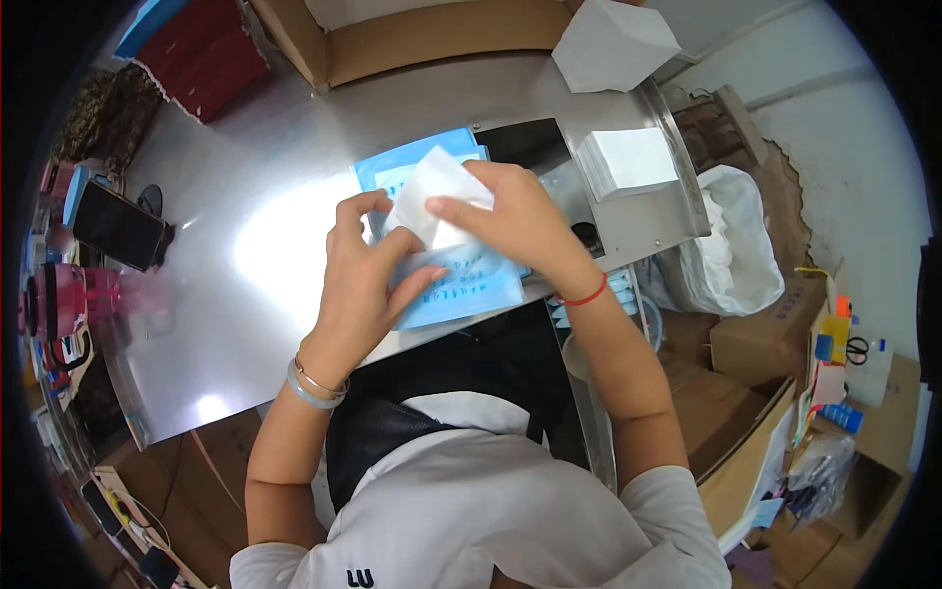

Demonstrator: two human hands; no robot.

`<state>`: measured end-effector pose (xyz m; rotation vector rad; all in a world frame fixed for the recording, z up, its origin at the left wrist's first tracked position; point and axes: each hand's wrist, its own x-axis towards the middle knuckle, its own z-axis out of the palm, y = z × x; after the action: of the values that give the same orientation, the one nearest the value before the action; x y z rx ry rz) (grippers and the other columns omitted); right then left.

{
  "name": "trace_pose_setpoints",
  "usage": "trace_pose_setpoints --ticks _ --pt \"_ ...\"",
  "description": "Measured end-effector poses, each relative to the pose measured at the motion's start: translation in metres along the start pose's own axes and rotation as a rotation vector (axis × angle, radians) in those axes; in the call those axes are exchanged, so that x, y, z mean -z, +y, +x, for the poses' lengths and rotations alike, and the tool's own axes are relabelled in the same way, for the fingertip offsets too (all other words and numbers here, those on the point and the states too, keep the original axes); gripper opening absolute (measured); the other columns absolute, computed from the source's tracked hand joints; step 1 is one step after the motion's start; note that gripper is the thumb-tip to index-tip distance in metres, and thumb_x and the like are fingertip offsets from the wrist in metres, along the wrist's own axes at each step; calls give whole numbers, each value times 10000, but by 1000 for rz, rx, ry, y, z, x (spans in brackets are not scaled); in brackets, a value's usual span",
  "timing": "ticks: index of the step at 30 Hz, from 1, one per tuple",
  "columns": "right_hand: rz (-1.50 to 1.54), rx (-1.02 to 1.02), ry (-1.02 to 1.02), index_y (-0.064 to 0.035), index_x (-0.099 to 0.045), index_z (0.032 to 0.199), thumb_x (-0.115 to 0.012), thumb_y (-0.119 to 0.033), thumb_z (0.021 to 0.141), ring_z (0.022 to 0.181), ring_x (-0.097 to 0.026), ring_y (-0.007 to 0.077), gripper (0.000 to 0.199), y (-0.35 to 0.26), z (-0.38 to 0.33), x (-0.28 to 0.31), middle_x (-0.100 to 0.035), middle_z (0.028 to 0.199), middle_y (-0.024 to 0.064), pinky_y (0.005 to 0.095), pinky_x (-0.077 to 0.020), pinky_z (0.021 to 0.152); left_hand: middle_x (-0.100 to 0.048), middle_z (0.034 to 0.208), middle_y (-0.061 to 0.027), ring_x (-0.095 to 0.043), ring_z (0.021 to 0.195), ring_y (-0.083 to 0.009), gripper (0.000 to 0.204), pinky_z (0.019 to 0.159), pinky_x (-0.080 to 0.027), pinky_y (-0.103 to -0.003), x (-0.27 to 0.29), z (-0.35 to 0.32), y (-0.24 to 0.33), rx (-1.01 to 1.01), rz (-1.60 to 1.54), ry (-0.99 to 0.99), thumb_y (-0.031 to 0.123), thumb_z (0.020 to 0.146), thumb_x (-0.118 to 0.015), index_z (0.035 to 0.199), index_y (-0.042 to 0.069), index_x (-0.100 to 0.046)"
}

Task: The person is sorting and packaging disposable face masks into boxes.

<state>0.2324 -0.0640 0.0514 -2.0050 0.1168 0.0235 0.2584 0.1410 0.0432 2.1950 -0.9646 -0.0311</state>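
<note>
My right hand (520,211) pinches a white square sheet or thin pad (432,187), thumb on top and fingers behind it. The white piece is tilted over a small pile of blue-and-white plastic packets (466,294) at the near edge of the metal table. My left hand (363,260) is open, its fingers spread and bent beside the white piece. Its index fingertip touches the lower left of that piece, and its thumb rests over the nearest packet. The undersides of both hands' fingers are partly hidden.
A white stack of squares (633,162) stands right on the steel table (245,147), another white stack (613,44) behind it. An open cardboard box (442,44) lies at the back. Left are a phone (120,226) and pink bottle (74,299); right hangs a white bag (751,255).
</note>
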Motion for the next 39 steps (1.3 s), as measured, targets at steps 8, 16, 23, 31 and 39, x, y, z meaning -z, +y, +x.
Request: trace_pose_setpoints --ticks 8,16,23,31,39 --pt "-414 429 -126 -42 -683 868 -662 -398 867 721 -574 282 356 11 3 6 -653 775 122 377 -379 749 -478 1206 -191 -512 1161 -380 269 889 -442 -438 2 0 -5 -75 8 2 235 771 -792 918 66 -643" --pt "-531 531 22 -74 -676 854 -546 -295 946 834 -562 287 273 8 -28 -11 -605 765 91 439 -369 862 -505 1201 -141 -479 1204 -355 279 983 -358 -474 3 2 2 -126 56 -46 265 832 -728 966 45 -623" --pt "-896 273 918 -38 -698 985 -694 -134 823 847 -532 290 188 43 -43 64 -600 902 84 406 -417 849 -565 947 -75 -524 991 -276 130 910 -352 -525 -14 54 30 -290 369 61 198 857 -664 941 106 -630" --pt "-963 238 778 -19 -685 1050 -665 -62 796 875 -531 313 258 64 -36 71 -572 958 124 429 -449 804 -589 1063 -122 -534 1043 -283 132 942 -359 -501 -98 94 51 -328 615 -205 156 800 -630 883 65 -677" --pt "-952 256 628 13 -703 985 -636 -92 826 840 -556 325 202 45 -46 84 -595 913 136 410 -467 761 -485 1290 -229 -421 1268 -403 364 1007 -350 -539 -10 7 16 -171 331 54 90 769 -717 1107 90 -582"
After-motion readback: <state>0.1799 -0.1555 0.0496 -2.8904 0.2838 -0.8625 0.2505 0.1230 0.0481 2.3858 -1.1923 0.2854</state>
